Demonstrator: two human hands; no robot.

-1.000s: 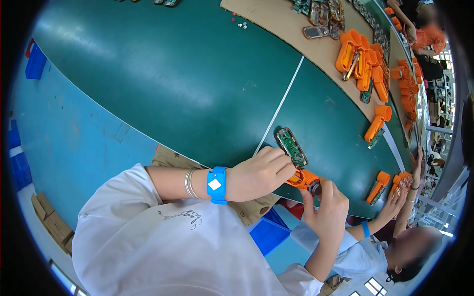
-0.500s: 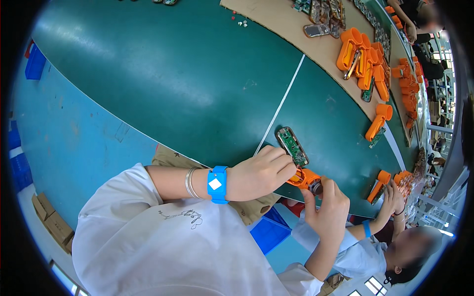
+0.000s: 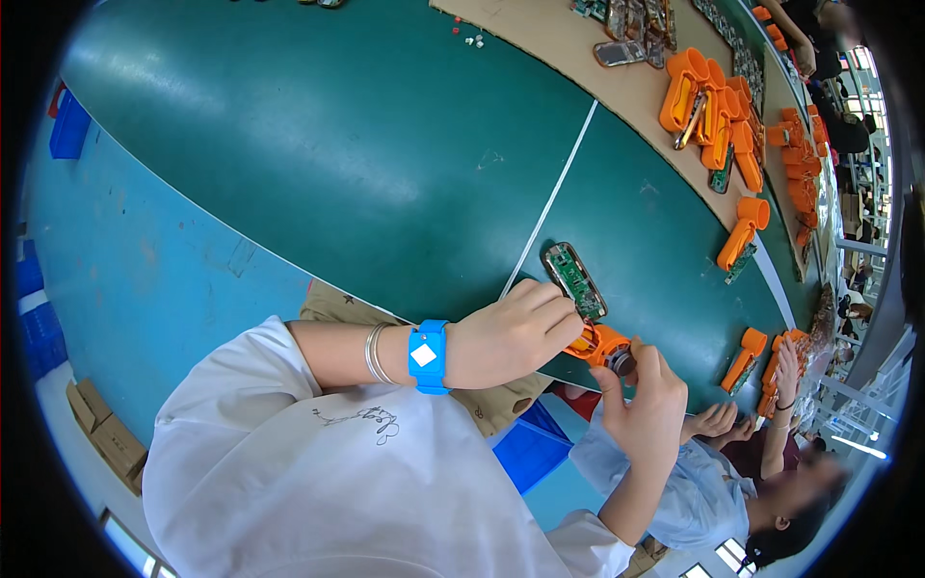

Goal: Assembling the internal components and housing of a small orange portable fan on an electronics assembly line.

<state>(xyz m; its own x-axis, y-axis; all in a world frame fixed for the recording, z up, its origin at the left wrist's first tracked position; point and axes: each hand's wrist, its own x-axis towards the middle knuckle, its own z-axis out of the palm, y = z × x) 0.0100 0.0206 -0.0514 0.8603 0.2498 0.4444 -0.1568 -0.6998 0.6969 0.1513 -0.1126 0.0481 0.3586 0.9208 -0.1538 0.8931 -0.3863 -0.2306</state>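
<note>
Co-worker's hand point(image 3: 713, 421) withdraws to near edge of desk point(image 3: 366, 173) | Left hand point(image 3: 525, 332), grip closed on orange housing point(image 3: 599, 345) at same edge, beside circuit board point(image 3: 574, 277) | Right hand point(image 3: 646, 400) pinches its dark round end point(image 3: 621, 362)

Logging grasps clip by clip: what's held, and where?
An orange casing: left hand at its handle end, exact grip hidden; right hand on the dark round piece at its other end.

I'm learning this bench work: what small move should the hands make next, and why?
Probably press the dark round part gently into the orange housing with the right hand: that hand grips the part at the housing's near end, while the left hand holds the other end.
</note>
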